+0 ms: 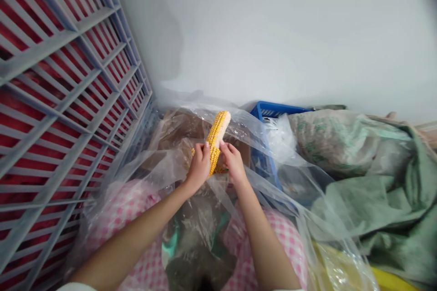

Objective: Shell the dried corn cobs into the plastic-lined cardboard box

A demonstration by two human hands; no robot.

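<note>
A yellow corn cob, partly stripped to white along one side, is held upright and tilted away from me. My left hand is wrapped round its lower half. My right hand pinches the cob from the right, thumb pressed on the kernels. Both hands hover over a clear plastic sheet spread across my lap, with loose kernels hidden beneath the hands.
A grey slatted crate with red contents stands at the left. A blue plastic basket sits behind the plastic at centre right. Green woven sacks lie at the right. A white wall fills the background.
</note>
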